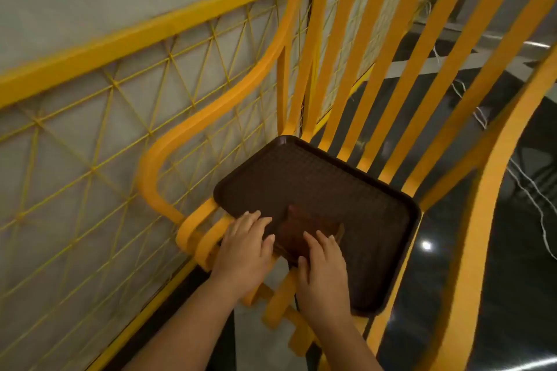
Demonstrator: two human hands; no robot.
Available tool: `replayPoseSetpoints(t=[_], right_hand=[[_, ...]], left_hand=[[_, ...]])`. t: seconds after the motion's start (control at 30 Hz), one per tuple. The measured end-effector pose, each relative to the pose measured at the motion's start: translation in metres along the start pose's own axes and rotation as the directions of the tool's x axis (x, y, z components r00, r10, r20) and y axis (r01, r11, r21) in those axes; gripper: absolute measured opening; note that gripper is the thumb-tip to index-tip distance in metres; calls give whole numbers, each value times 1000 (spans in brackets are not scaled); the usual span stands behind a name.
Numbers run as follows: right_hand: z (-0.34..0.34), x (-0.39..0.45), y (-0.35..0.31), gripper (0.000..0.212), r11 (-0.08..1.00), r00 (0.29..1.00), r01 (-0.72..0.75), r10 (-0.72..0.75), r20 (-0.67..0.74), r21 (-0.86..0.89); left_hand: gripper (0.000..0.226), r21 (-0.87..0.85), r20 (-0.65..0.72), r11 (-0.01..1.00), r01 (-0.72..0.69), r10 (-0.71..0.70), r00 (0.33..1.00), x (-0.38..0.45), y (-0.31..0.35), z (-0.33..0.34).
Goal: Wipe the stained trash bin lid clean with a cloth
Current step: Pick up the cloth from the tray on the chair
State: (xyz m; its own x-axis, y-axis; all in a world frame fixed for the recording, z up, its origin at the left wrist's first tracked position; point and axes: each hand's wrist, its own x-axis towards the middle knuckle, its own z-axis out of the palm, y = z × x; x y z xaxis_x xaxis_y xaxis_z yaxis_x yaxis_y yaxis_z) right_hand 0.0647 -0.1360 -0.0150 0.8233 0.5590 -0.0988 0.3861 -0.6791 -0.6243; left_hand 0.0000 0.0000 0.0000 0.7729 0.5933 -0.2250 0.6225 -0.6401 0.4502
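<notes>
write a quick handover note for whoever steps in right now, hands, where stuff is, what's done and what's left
Left hand: open, fingers flat at the left edge of a folded brown cloth.
Right hand: open, fingers resting on the cloth's near right part.
The cloth lies on a dark brown tray, which sits on the seat of a yellow slatted chair beside a yellow mesh fence.
No trash bin lid is in view.
Done: nothing visible on the lid.
Left: pick up the cloth, find the lid, wipe off the stains.

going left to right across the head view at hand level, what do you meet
yellow lattice fence → chair armrest → left hand → brown folded cloth → right hand → bare part of the brown tray → chair's right frame
</notes>
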Motion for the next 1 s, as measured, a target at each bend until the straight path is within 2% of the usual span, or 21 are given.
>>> replayPoseSetpoints(t=[0.1,0.23,0.37,0.43,0.5,0.57,0.67,0.77,0.83,0.93,1.0], right_hand=[[11,10,12,48,988,999,44,-43,10,-148],[23,16,22,58,960,997,45,-24,78,-276],[33,16,27,81,954,991,48,-9,130,-297],[38,16,29,83,951,993,22,16,121,-308],[38,14,28,68,949,994,7,27,104,-317],[33,14,23,57,963,986,-9,53,156,-268],[28,13,23,69,979,993,3,21,114,-202],[23,15,23,59,999,995,-45,44,93,4],[18,14,18,69,993,998,-25,17,63,119],[17,9,8,90,983,992,97,-109,71,158],[17,7,1,88,970,993,112,-116,8,217]], left_hand=[[49,70,-15,997,-13,14,1000,20,1,18],[53,128,22,992,19,-22,1000,43,6,38],[57,156,54,987,33,-42,998,59,10,51],[57,155,70,987,32,-43,997,61,14,57],[55,108,52,994,31,-37,998,60,19,61],[51,7,4,999,32,-32,999,59,25,61],[40,-216,-9,974,63,-66,998,56,32,53],[30,-452,48,877,162,-158,986,49,38,38],[26,-584,76,783,214,-209,975,43,40,28],[37,-754,157,585,300,-282,946,29,44,10],[34,-801,194,496,334,-314,930,18,46,-7]])
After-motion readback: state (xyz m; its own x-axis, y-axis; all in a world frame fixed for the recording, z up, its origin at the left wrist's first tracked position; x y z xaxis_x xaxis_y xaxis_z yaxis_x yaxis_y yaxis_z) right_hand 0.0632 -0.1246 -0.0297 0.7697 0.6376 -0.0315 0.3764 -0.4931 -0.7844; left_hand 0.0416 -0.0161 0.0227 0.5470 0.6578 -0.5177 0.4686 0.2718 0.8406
